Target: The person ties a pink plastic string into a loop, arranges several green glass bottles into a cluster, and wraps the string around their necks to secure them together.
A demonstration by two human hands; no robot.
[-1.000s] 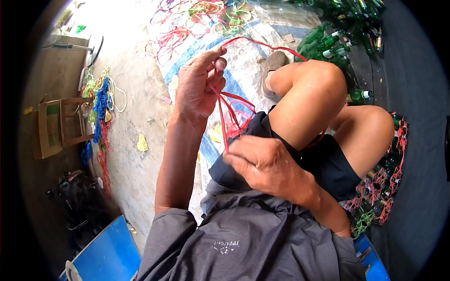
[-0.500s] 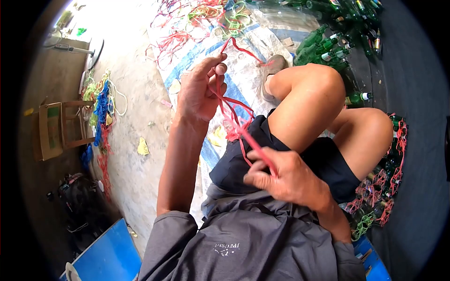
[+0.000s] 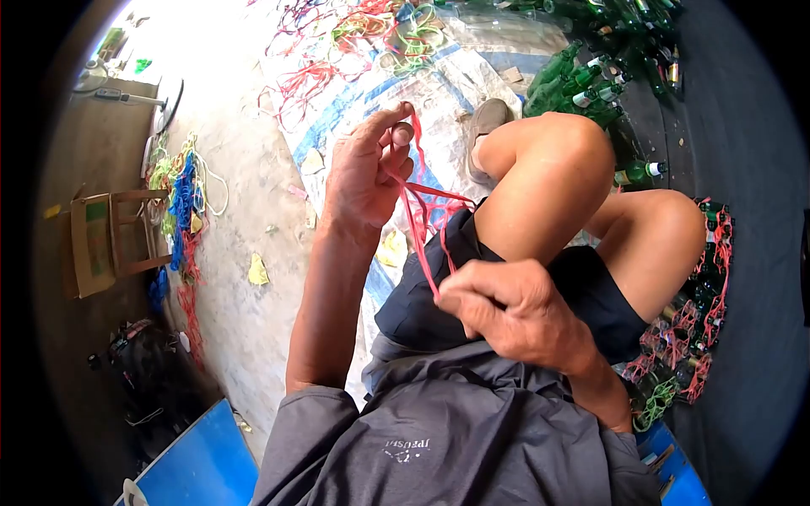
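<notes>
Red plastic twine point(image 3: 415, 221) runs between my two hands above my lap. My left hand point(image 3: 369, 169) is raised, its thumb and fingers pinched on the twine, with a short length hanging from the fingertips. Lower down, my right hand point(image 3: 515, 312) is closed on another stretch of the same twine, close to my dark shorts. Loose loops of it lie across my thigh, and where they end behind my leg is hidden.
Tangled red and green twine point(image 3: 337, 42) lies on a white-and-blue sheet point(image 3: 405, 93). Green bottles point(image 3: 582, 80) lie at the upper right. Bottles wrapped in red netting point(image 3: 675, 337) sit right of my legs. A wooden chair point(image 3: 135, 232) with hanging twine stands left, and a blue panel point(image 3: 198, 460) is lower left.
My left hand has moved slightly down and right. My right hand has closed tighter, and the twine between the hands is pulled straighter. The length at my left fingertips now hangs down.
</notes>
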